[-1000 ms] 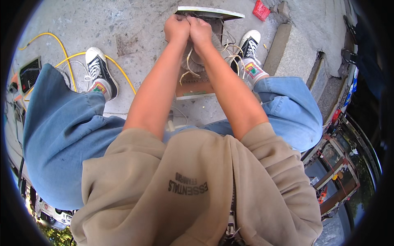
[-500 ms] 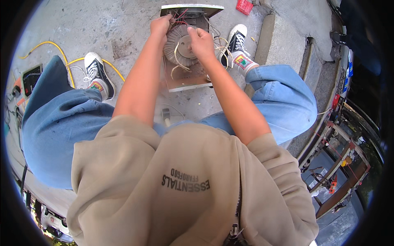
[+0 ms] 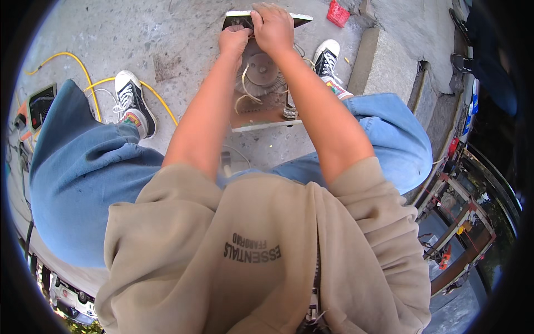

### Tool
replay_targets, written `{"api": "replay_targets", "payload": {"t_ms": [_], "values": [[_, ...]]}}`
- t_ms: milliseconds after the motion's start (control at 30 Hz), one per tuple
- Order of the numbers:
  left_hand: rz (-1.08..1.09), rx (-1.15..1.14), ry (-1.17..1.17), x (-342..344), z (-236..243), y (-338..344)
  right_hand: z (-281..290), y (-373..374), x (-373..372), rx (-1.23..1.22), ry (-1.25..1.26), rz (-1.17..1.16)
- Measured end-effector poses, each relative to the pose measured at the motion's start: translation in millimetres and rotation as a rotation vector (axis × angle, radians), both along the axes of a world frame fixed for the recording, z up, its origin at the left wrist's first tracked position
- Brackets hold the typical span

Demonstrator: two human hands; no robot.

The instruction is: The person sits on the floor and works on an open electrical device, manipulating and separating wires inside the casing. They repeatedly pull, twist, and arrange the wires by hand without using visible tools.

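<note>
An opened electrical device stands on the ground between my feet, with a large round ribbed coil (image 3: 261,69) inside it. Loose pale wires (image 3: 245,83) hang over the coil, and a brownish base plate (image 3: 258,116) shows at the near end. At the far end stands a white-edged panel (image 3: 302,19). My right hand (image 3: 273,29) grips the top edge of this panel, its fingers lying over it. My left hand (image 3: 234,40) is closed against the panel's dark inner side, close to the wiring; what its fingertips hold is hidden.
A yellow cable (image 3: 83,67) runs along the ground by my left shoe (image 3: 133,100). A dark-screened meter-like box (image 3: 41,108) lies further left. Beyond my right shoe (image 3: 327,58) are a concrete block (image 3: 384,64) and a red packet (image 3: 337,13). A metal frame (image 3: 464,239) stands at right.
My right hand has moved from the coil's wires up and away onto the panel's top edge. My left hand has shifted slightly right and nearer, and the device sits a little further right.
</note>
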State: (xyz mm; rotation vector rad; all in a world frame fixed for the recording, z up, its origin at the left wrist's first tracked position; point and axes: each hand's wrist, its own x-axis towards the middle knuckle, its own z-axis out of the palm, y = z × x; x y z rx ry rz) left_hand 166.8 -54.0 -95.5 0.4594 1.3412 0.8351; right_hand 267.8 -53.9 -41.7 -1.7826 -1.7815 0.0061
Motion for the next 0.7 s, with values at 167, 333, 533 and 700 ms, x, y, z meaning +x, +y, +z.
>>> {"api": "replay_targets", "payload": {"t_ms": [167, 333, 533, 700], "values": [[0.052, 0.049, 0.047, 9, -20, 0, -5, 17, 17, -0.253, -0.159, 0.129], [0.007, -0.010, 0.307, 11, -15, 0, -6, 27, 20, -0.318, -0.153, 0.149], [-0.255, 0.047, 0.568, 9, 8, -5, -7, 38, 26, -0.382, -0.192, 0.162], [-0.210, 0.049, 0.534, 8, 25, -2, -9, 42, 27, -0.412, -0.202, 0.177]]}}
